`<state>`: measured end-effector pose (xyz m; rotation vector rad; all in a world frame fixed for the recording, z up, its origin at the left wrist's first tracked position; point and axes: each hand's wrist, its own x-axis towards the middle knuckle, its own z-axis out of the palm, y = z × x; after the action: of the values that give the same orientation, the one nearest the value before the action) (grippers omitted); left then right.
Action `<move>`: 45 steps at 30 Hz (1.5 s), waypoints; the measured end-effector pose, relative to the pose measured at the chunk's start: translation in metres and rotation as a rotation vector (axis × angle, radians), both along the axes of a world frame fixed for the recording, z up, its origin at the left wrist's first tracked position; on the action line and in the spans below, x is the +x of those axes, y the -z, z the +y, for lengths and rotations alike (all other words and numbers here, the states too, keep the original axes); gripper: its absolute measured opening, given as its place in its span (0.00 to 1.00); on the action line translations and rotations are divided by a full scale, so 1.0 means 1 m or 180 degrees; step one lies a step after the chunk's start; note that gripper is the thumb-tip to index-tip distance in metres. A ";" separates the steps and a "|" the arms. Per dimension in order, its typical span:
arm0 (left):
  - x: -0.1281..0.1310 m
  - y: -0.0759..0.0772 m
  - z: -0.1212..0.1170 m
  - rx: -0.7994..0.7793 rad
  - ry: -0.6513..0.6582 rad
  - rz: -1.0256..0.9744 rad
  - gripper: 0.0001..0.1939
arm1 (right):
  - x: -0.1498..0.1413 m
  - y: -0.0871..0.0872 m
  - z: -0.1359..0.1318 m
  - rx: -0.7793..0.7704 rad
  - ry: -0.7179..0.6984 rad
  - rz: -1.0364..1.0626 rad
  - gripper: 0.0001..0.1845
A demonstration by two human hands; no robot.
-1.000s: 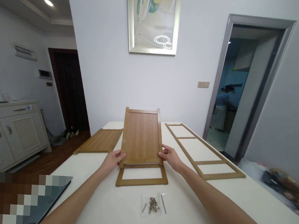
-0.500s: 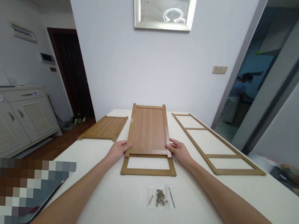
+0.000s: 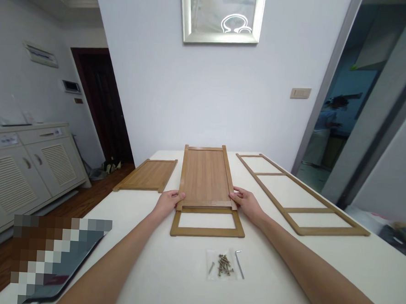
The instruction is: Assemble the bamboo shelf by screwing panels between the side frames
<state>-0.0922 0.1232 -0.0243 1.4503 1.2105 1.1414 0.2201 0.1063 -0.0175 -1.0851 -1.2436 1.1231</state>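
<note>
A slatted wooden panel (image 3: 206, 177) with raised side rails lies in front of me, over a wooden frame (image 3: 207, 232) whose near end sticks out beneath it. My left hand (image 3: 167, 202) grips the panel's near left corner, thumb on top. At the near right corner my right hand (image 3: 248, 204) holds the panel the same way, fingers at its outer edge. Closer to me lie a clear plastic bag with screws (image 3: 224, 265) and a hex key (image 3: 239, 265). What the panel covers of the frame is hidden.
A second wooden panel (image 3: 148, 174) lies at the left and a long open wooden frame (image 3: 293, 194) at the right of the white table (image 3: 167, 278). A dark flat device (image 3: 68, 263), partly pixelated, is at the table's left edge. A wall stands behind the table.
The view has shifted a little, so everything sits slightly further right. Both hands keep their hold on the panel's near corners, and the panel shows no clear movement over the frame.
</note>
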 end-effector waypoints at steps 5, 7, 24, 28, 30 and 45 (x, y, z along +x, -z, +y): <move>-0.001 -0.001 -0.002 -0.0007 -0.0022 0.0090 0.25 | 0.000 0.000 -0.001 -0.0010 0.0029 0.0013 0.27; -0.001 -0.003 -0.002 0.0007 -0.0058 0.0144 0.24 | 0.000 0.000 -0.002 -0.0022 0.0023 0.0007 0.27; -0.001 -0.005 -0.010 0.0034 -0.0135 0.0141 0.28 | 0.003 -0.004 -0.007 0.0059 0.0052 -0.0048 0.31; -0.003 -0.006 -0.013 0.0066 -0.0131 -0.0048 0.28 | 0.007 -0.002 -0.009 0.0080 0.0043 -0.0050 0.33; -0.004 -0.006 -0.015 0.0042 -0.0118 -0.0138 0.28 | 0.007 -0.003 -0.012 0.0088 -0.0004 -0.0085 0.30; -0.010 -0.007 -0.029 0.0154 -0.0103 -0.0201 0.27 | 0.007 -0.016 -0.036 0.0299 -0.0144 -0.0586 0.15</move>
<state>-0.1020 0.0942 -0.0173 1.4247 1.1735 1.2370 0.2268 0.0701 -0.0015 -1.1131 -1.4569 1.0052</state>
